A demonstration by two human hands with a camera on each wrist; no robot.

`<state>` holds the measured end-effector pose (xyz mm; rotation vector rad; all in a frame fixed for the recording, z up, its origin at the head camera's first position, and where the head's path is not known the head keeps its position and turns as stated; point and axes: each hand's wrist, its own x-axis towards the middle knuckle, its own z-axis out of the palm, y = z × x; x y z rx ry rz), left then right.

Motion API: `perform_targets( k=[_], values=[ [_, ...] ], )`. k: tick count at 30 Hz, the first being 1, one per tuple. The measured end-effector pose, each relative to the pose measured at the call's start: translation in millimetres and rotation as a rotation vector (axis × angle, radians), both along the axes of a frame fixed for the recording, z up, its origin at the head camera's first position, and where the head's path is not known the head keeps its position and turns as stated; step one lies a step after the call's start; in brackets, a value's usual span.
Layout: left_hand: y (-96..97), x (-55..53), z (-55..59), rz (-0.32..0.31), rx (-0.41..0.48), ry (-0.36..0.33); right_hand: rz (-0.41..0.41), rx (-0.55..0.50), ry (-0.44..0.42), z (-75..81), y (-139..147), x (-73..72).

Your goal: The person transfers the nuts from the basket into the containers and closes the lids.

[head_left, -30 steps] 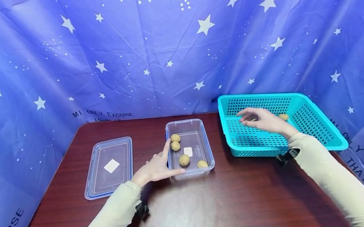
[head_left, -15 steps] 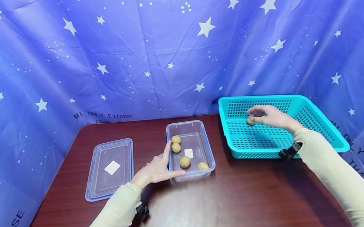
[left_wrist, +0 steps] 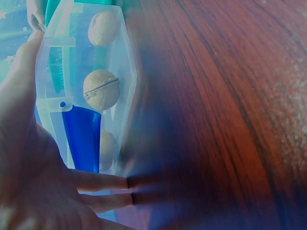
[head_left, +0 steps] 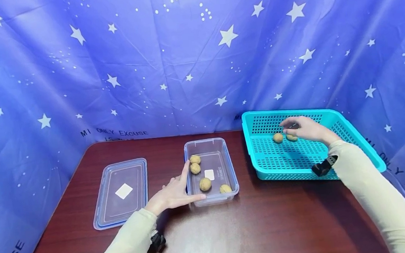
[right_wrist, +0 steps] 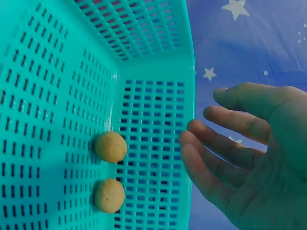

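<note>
My left hand (head_left: 172, 192) rests against a clear plastic food container (head_left: 211, 141), fingers stretched along its left side and thumb along its near rim. Inside lie several walnuts (head_left: 205, 184); one walnut (left_wrist: 101, 89) shows through the wall in the left wrist view. My right hand (head_left: 307, 128) hovers over a turquoise basket (head_left: 255, 160), with its fingers loosely bent and nothing in them. Just below and left of its fingers, two walnuts lie in the basket: a left walnut (head_left: 278, 137) and a right walnut (head_left: 292, 137), the latter partly covered by the hand.
A clear lid (head_left: 134, 180) with a blue seal and a white label lies left of the container. All stand on a dark red wooden table (head_left: 256, 227). A blue star-patterned curtain (head_left: 195, 54) hangs behind and at both sides.
My right hand has shifted rightward over the basket, and two walnuts have come into view beside its fingers. My left hand keeps its place on the container.
</note>
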<state>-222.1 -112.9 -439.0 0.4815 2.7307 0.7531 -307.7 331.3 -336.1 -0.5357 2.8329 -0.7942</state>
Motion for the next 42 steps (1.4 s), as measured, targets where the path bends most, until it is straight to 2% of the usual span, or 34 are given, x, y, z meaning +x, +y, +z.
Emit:
perform_targets(
  k=[6, 13, 22, 28, 31, 35, 42],
  values=[
    [2.5, -0.4, 1.2, -0.007, -0.006, 0.004, -0.021, 0.016, -0.003, -1.5, 9, -11.3],
    [2.1, -0.3, 2.1, -0.006, -0.010, 0.010, -0.043, 0.001, -0.065, -15.8, 11, -28.6],
    [3.8, -0.5, -0.7, 0.004, -0.003, -0.002, -0.082, 0.017, -0.116, -29.7, 11, -37.2],
    [2.7, -1.0, -3.1, 0.017, -0.015, -0.002, -0.088, -0.060, -0.217, -41.8, 10, -44.7],
    [2.0, -1.2, -3.4, 0.020, -0.011, 0.002, -0.097, -0.148, -0.289, -49.0, 10, -49.7],
    [1.5, -1.0, -4.5, 0.020, -0.003, 0.000, -0.120, -0.243, -0.341, -58.0, 13, -53.9],
    [1.1, -1.0, -6.0, 0.024, -0.004, 0.001, -0.066, -0.195, -0.373, -69.0, 15, -56.7]
  ],
)
